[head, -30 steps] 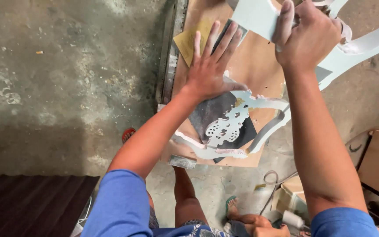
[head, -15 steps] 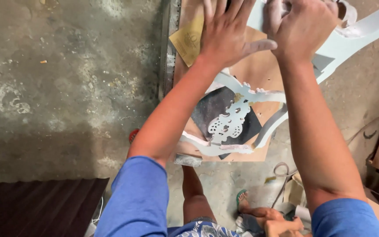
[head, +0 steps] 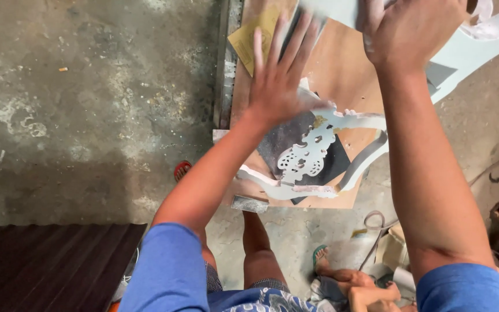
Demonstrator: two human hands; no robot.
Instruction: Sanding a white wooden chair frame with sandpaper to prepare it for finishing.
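On the brown board (head: 342,69), the left hand (head: 281,81) lies flat with fingers spread, touching the pale chair frame (head: 319,153) and sandpaper sheets (head: 255,34) at the board's far edge. At the far-right corner, the right hand (head: 414,29) is closed around the frame's pale seat panel (head: 330,8).

sleeves: short, blue | shorts: blue patterned | feet: flip-flops | hands (head: 281,81): bare

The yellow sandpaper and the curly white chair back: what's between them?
In the head view, the person's flat left hand lies between the yellow sandpaper and the carved chair back, over bare brown board.
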